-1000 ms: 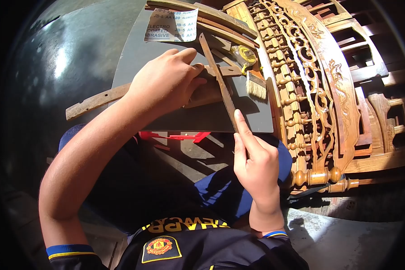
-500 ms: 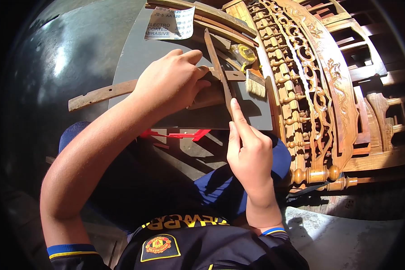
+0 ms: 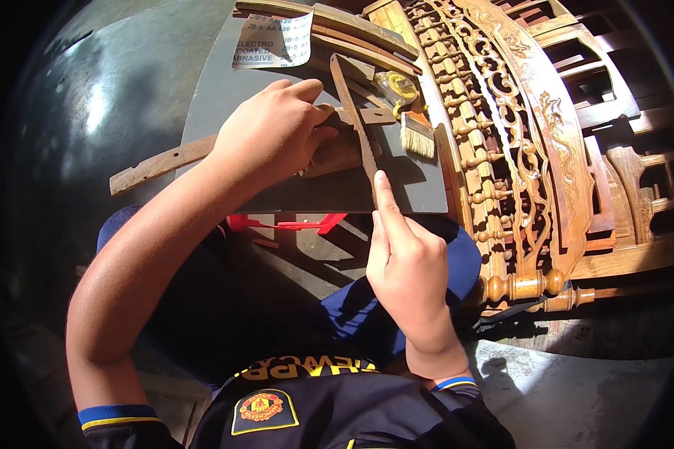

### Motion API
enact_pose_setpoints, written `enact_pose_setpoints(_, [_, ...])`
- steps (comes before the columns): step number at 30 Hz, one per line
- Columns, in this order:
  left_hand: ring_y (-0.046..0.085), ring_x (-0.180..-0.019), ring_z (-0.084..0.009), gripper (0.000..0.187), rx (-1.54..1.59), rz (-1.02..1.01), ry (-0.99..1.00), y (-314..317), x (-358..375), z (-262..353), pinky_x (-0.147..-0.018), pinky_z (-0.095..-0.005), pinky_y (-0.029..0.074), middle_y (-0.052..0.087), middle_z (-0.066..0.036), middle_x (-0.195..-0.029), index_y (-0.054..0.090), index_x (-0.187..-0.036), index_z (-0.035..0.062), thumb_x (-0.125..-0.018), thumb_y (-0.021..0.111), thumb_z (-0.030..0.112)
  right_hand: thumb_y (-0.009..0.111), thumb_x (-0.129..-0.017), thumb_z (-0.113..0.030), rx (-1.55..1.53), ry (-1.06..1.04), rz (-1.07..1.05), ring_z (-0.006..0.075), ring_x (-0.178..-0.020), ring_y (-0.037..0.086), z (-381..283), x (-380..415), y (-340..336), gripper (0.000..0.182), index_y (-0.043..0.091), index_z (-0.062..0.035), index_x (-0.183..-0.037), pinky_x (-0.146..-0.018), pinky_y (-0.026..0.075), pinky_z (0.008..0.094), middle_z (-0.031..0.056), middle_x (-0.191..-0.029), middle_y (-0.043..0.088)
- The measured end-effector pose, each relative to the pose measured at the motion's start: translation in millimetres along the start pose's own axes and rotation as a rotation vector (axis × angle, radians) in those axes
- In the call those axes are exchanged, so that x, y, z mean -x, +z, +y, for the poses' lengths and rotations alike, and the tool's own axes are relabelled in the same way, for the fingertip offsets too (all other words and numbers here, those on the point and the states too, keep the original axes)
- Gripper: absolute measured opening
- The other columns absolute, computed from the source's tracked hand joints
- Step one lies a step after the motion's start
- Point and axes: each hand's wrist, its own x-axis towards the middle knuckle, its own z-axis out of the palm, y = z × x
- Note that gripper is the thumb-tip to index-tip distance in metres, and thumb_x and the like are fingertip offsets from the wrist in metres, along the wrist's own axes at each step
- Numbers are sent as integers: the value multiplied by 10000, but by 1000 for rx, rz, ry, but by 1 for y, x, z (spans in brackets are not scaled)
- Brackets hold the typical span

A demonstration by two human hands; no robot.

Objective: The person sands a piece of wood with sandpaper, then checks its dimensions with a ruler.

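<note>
Rust-brown, flat, tapered file [image 3: 359,127] clasped in right hand [image 3: 408,262], reaching toward eleven o'clock from there; crossing narrow brown wooden strip [image 3: 172,158] at three o'clock from left hand [image 3: 272,123], likewise clamped round strip.

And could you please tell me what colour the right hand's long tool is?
The long tool is dull brown, shown best in the head view.
</note>
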Motion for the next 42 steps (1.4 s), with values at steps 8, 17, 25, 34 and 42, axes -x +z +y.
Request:
enact_pose_setpoints(8, [630,-935,-308,255,32,30,99,4,-2,-7,-854,-434,552,588,-95,-919,813,-1115,62,-926,795,232,685,-958,70,-60,-4,-31,311,-586,670,5,40,-36,546,637,-19,-1495,-587,516,383,201,-722,677])
enact_pose_setpoints(17, [642,-964,-323,260,15,-3,11,-2,-1,2,-849,-447,550,585,-113,-915,802,-1097,26,-920,799,216,685,-955,67,-30,-23,-19,316,-540,618,6,27,-28,538,652,-28,-1483,-566,493,403,187,-676,622])
enact_pose_setpoints(25, [642,-944,-327,263,23,-17,65,0,-4,-3,-840,-454,551,580,-115,-906,800,-1095,24,-913,804,214,680,-968,29,9,-1,-15,357,-585,644,13,16,-20,532,657,-76,-1489,-574,487,430,206,-701,637])
enact_pose_setpoints(34, [644,-925,-326,273,5,-18,39,0,-3,-2,-829,-451,557,587,-110,-913,810,-1127,38,-913,807,207,688,-930,101,-1,-4,-82,311,-526,588,8,49,-56,572,651,-27,-1487,-572,504,389,176,-666,606])
enact_pose_setpoints(42, [649,-927,-328,264,21,-35,53,-4,-5,1,-826,-459,553,586,-116,-916,801,-1121,28,-919,801,198,694,-955,35,-82,-53,34,353,-566,617,23,1,-6,557,655,-92,-1495,-569,473,441,189,-673,616])
